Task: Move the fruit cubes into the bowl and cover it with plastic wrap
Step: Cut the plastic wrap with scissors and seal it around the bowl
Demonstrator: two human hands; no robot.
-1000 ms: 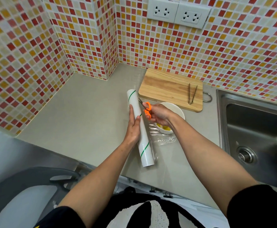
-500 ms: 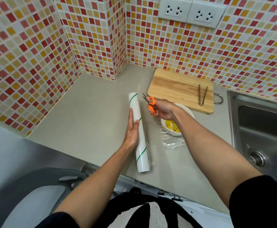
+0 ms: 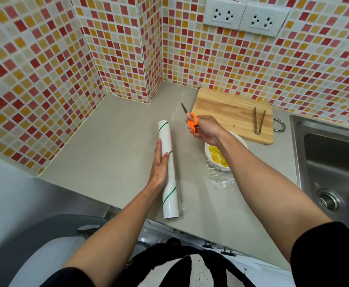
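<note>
Here, left hand [image 3: 160, 170] flat on the plastic wrap roll [image 3: 170, 196], right hand [image 3: 207, 131] tight around orange scissors [image 3: 192, 123].

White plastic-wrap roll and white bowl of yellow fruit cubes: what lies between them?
In the head view, only grey countertop with clear plastic film on it lies between the white plastic-wrap roll and the white bowl.

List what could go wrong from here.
The roll lies with its near end by the counter edge, only the left hand resting on it; it might slip off. The wrap beside the bowl is crumpled and may seal poorly. The right hand holds scissors, blades exposed; they could nick the wrap.
</note>
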